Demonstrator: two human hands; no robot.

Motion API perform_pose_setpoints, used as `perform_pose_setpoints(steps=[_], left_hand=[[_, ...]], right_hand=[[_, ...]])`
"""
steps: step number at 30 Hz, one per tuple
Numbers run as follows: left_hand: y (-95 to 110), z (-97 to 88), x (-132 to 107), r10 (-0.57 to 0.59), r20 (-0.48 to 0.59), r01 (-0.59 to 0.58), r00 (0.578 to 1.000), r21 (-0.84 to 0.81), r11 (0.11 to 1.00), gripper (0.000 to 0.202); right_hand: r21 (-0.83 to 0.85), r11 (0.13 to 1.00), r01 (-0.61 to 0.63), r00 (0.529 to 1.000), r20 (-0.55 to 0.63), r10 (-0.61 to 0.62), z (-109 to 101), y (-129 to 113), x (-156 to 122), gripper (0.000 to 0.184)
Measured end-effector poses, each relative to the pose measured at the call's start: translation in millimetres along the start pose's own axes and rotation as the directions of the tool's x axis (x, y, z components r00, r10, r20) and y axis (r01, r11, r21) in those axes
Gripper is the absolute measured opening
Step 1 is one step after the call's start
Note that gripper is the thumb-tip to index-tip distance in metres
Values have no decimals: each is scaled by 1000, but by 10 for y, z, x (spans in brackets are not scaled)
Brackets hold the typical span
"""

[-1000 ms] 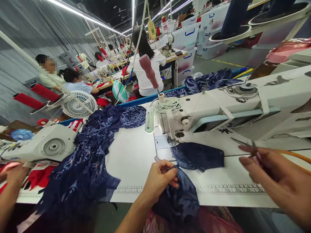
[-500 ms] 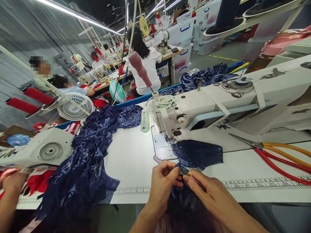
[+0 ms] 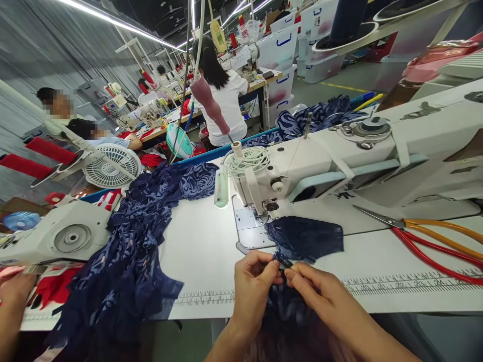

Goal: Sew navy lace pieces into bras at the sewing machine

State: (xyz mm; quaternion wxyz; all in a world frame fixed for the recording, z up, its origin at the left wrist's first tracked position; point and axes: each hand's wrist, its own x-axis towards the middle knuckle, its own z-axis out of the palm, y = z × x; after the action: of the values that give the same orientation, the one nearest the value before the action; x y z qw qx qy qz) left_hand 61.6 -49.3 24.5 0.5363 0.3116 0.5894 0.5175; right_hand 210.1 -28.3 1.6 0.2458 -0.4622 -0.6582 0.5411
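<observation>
My left hand (image 3: 253, 284) and my right hand (image 3: 320, 294) meet at the table's front edge, both pinching the edge of a dark navy fabric piece (image 3: 305, 240). A small dark tool shows between my right fingertips; I cannot name it. The fabric runs from my lap up to the needle plate of the white sewing machine (image 3: 339, 156). Scissors with orange and red handles (image 3: 422, 236) lie on the table to the right, apart from my hands.
A long heap of navy patterned cloth (image 3: 139, 241) lies on the left of the white table (image 3: 204, 251). A second machine (image 3: 60, 234) and a co-worker's hand (image 3: 13, 296) are at far left. Seated workers, a white fan (image 3: 111, 166) and storage bins fill the background.
My right hand came from the far right, leaving the scissors on the table, and joined my left hand on the navy fabric. The view has shifted slightly.
</observation>
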Motion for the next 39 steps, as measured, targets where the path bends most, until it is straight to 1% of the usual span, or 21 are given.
perform_pose_setpoints(steps=[3,5,7,11,13,16,18,21,24,26,28,30,32,35,39], left_hand=[[-35,19,-3,41,-12,-41,999,10,999,26],[-57,33,-3,69,-10,-69,998,9,998,23],[-78,42,-2,106,-15,-106,994,24,994,19],[-98,50,-2,182,-41,-179,982,71,981,14],[-88,59,-6,177,-32,-176,984,45,983,15],[-63,81,-13,128,-8,-128,992,-28,991,17],[-54,93,-17,111,-6,-111,994,-55,992,18],[-64,103,-19,124,-29,-125,992,-52,991,19],[-85,116,-21,138,-47,-140,989,-38,989,21],[-92,128,-24,126,-49,-128,991,-41,991,24],[-89,138,-24,93,-39,-95,995,-58,994,27],[-78,137,-18,41,-29,-44,999,-84,995,31],[-63,127,-8,-8,-32,5,999,-106,994,34],[-52,108,3,-48,-38,42,998,-137,990,37],[-57,105,-7,-35,-31,29,999,-163,986,36]], right_hand=[[138,989,-46,998,43,40,-8,-19,-11,42],[200,975,-93,994,71,81,-8,-25,-18,44],[222,968,-113,993,68,100,-2,-24,-23,46],[189,980,-70,998,17,68,5,-26,-28,46],[207,975,-79,997,40,73,-2,-36,-32,47],[249,961,-118,991,97,96,-14,-44,-36,46],[222,972,-81,996,58,70,-11,-34,-36,44],[118,993,20,999,-42,-15,9,-3,-36,42],[51,997,57,996,-69,-54,27,15,-33,42],[39,997,66,995,-79,-63,19,6,-25,42],[62,996,62,996,-67,-58,-13,-18,-18,42],[106,994,35,999,-15,-33,-65,-43,-20,42],[112,994,13,999,29,-16,-122,-51,-32,43],[3,1000,15,1000,18,-15,-171,-23,-55,44],[-122,992,17,1000,18,-15,-153,17,-51,41]])
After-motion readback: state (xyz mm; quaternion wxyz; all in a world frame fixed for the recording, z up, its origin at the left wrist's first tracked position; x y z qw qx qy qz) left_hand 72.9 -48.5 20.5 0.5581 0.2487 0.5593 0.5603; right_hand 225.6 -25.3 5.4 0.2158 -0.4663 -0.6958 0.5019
